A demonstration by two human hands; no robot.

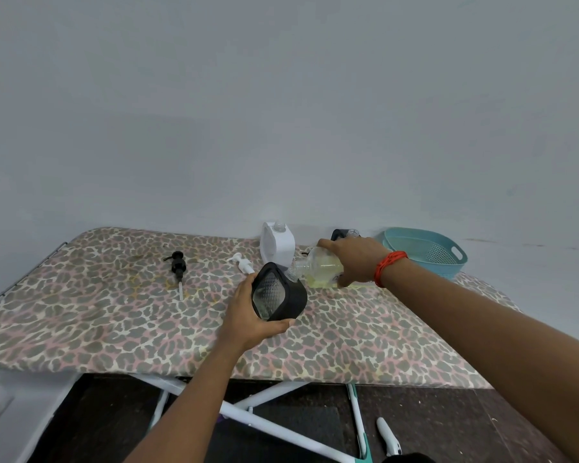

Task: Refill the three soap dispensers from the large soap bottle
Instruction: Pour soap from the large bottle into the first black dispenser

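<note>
My left hand [248, 312] grips a black-framed clear dispenser [278, 294], tilted with its open neck toward the right. My right hand [355, 260] holds the large clear soap bottle [318, 267], tipped on its side, yellow soap inside, its mouth meeting the dispenser's neck. A white dispenser [278, 243] without its pump stands behind them. A second black dispenser [343, 233] shows partly behind my right hand. A black pump [178, 265] and a white pump [243, 262] lie loose on the table.
The table [114, 322] wears a leopard-print cover and stands against a grey wall. A teal basket [425, 253] sits at the back right. White folding legs and a white object [388, 436] are on the dark floor below.
</note>
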